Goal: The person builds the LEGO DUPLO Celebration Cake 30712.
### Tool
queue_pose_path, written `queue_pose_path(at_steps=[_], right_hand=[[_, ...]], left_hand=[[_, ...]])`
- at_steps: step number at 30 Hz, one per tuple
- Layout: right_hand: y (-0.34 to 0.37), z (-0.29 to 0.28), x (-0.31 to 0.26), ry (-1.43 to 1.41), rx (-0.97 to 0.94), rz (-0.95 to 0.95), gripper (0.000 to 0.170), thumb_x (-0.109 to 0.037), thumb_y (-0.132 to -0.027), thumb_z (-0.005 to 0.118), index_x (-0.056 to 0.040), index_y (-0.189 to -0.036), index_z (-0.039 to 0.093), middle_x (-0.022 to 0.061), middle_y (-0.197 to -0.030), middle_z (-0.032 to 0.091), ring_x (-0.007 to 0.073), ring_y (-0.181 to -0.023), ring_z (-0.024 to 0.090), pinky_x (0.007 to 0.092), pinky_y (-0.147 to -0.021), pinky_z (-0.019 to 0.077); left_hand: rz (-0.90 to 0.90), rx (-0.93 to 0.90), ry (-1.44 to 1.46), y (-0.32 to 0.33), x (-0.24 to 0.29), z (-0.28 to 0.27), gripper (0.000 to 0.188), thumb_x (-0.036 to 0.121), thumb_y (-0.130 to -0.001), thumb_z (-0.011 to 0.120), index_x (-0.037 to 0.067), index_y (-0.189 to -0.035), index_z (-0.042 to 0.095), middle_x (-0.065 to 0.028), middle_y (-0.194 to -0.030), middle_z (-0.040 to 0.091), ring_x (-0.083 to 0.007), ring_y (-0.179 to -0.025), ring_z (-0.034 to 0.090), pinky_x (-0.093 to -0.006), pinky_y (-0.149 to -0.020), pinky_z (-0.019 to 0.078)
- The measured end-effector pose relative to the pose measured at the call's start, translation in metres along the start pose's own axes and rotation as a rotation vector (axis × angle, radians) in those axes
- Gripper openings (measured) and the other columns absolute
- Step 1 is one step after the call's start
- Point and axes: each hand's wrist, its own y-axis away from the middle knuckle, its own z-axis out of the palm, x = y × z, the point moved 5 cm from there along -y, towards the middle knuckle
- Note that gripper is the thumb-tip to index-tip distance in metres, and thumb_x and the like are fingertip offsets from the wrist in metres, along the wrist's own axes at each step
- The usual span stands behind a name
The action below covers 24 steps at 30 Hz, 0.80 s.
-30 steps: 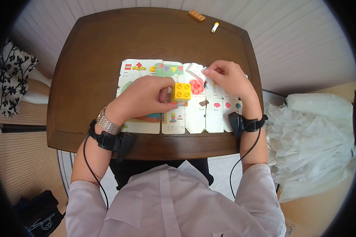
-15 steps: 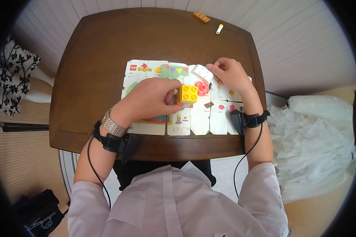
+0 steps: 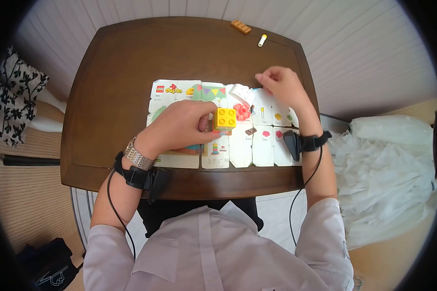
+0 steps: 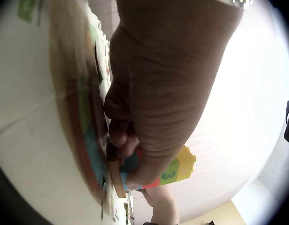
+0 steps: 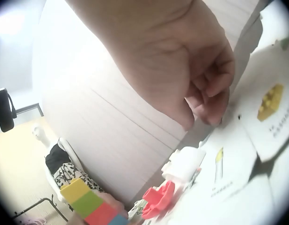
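My left hand (image 3: 177, 125) grips a stack of toy building bricks (image 3: 226, 118) over the instruction sheet (image 3: 240, 153). From the top down, the stack runs yellow, green, red and blue; a brown plate (image 4: 116, 176) shows beneath in the left wrist view. Bent over the far right of the sheet, my right hand (image 5: 182, 75) has loosely curled fingers and nothing visible in them. Just below its fingertips lies a white brick (image 5: 184, 164) with a curved side. A coral-pink flower piece (image 5: 158, 199) rests beside that brick, nearer the stack.
An orange-brown studded plate (image 3: 241, 26) and a small white piece with a yellow tip (image 3: 262, 40) lie at the far edge of the dark wooden table (image 3: 131, 53). White ruffled fabric (image 3: 378, 184) fills the right side; a mannequin in a patterned skirt (image 3: 17, 97) stands left.
My right hand has drawn away from the white brick, up and to the right, leaving it on the sheet. The left hand keeps its grip on the stack.
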Motion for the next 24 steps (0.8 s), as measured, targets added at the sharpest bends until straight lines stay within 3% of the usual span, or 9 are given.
queue_pose_path(at_steps=[2, 4, 6, 9, 12, 15, 17, 19, 24], right_hand=[[-0.017, -0.015, -0.003, -0.022, 0.187, -0.068, 0.031, -0.030, -0.097, 0.074, -0.0002, -0.102, 0.077, 0.0135, -0.084, 0.076, 0.0221, -0.068, 0.072, 0.0363, -0.070, 0.0577], [-0.053, -0.018, 0.017, 0.049, 0.235, -0.119, 0.034, -0.029, -0.098, 0.072, -0.0051, -0.122, 0.074, 0.0184, -0.108, 0.077, 0.0284, -0.097, 0.075, 0.0394, -0.087, 0.0586], [-0.079, -0.021, 0.017, 0.172, 0.312, -0.228, 0.046, -0.029, -0.100, 0.070, -0.0104, -0.141, 0.065, 0.0216, -0.137, 0.067, 0.0334, -0.126, 0.065, 0.0421, -0.103, 0.0532], [-0.116, -0.012, 0.030, 0.208, 0.277, -0.214, 0.059, -0.030, -0.099, 0.070, -0.0151, -0.154, 0.053, 0.0220, -0.152, 0.055, 0.0349, -0.135, 0.059, 0.0429, -0.109, 0.0498], [-0.138, 0.001, 0.037, 0.599, 0.344, -0.282, 0.056, -0.033, -0.097, 0.072, -0.0146, -0.149, 0.060, 0.0210, -0.146, 0.061, 0.0364, -0.130, 0.062, 0.0438, -0.107, 0.0516], [-0.128, -0.005, 0.025, 0.452, 0.315, -0.220, 0.039, -0.031, -0.094, 0.075, -0.0124, -0.129, 0.075, 0.0185, -0.126, 0.073, 0.0358, -0.115, 0.070, 0.0437, -0.099, 0.0556], [-0.111, -0.015, 0.006, 0.453, 0.333, -0.219, 0.031, -0.030, -0.093, 0.076, -0.0122, -0.118, 0.079, 0.0172, -0.113, 0.076, 0.0355, -0.106, 0.072, 0.0440, -0.095, 0.0571], [-0.104, -0.017, 0.007, 0.408, 0.375, -0.307, 0.016, -0.024, -0.089, 0.078, -0.0121, -0.099, 0.083, 0.0154, -0.090, 0.078, 0.0353, -0.088, 0.075, 0.0441, -0.083, 0.0591], [-0.053, -0.018, -0.017, -0.051, 0.233, -0.305, 0.032, -0.009, -0.091, 0.077, -0.0090, -0.123, 0.072, 0.0092, -0.093, 0.077, 0.0205, -0.089, 0.077, 0.0328, -0.079, 0.0583]], left_hand=[[-0.008, -0.006, -0.004, -0.001, 0.000, 0.000, 0.031, 0.030, -0.086, 0.082, 0.005, -0.097, 0.068, -0.0051, -0.070, 0.065, -0.0237, -0.065, 0.064, -0.0377, -0.062, 0.0486], [-0.007, 0.002, 0.011, 0.000, 0.000, 0.000, 0.031, 0.030, -0.086, 0.082, 0.005, -0.097, 0.068, -0.0051, -0.069, 0.064, -0.0237, -0.065, 0.063, -0.0377, -0.062, 0.0485], [-0.008, 0.011, 0.023, 0.000, 0.000, -0.001, 0.031, 0.030, -0.086, 0.082, 0.005, -0.097, 0.068, -0.0050, -0.069, 0.064, -0.0236, -0.064, 0.063, -0.0377, -0.062, 0.0484], [-0.014, -0.010, 0.021, 0.000, -0.001, -0.001, 0.031, 0.030, -0.085, 0.083, 0.005, -0.097, 0.068, -0.0051, -0.070, 0.064, -0.0232, -0.065, 0.063, -0.0373, -0.063, 0.0483], [-0.015, 0.002, 0.038, 0.000, -0.001, -0.002, 0.031, 0.030, -0.085, 0.083, 0.005, -0.097, 0.068, -0.0052, -0.071, 0.065, -0.0228, -0.065, 0.064, -0.0370, -0.063, 0.0484], [-0.016, -0.011, 0.050, 0.001, -0.002, -0.002, 0.031, 0.030, -0.085, 0.083, 0.005, -0.097, 0.068, -0.0051, -0.072, 0.066, -0.0225, -0.066, 0.064, -0.0362, -0.063, 0.0489], [0.049, 0.063, 0.101, 0.001, -0.001, 0.000, 0.038, 0.027, -0.085, 0.085, 0.005, -0.078, 0.054, -0.0034, -0.064, 0.054, -0.0181, -0.058, 0.054, -0.0326, -0.058, 0.0439], [0.038, 0.043, 0.084, 0.000, -0.003, 0.001, 0.032, 0.028, -0.085, 0.084, 0.006, -0.086, 0.061, -0.0039, -0.067, 0.059, -0.0200, -0.062, 0.059, -0.0337, -0.060, 0.0464], [0.020, 0.017, 0.037, 0.000, -0.004, 0.000, 0.031, 0.030, -0.084, 0.083, 0.005, -0.093, 0.067, -0.0038, -0.069, 0.063, -0.0212, -0.064, 0.063, -0.0362, -0.062, 0.0491]])
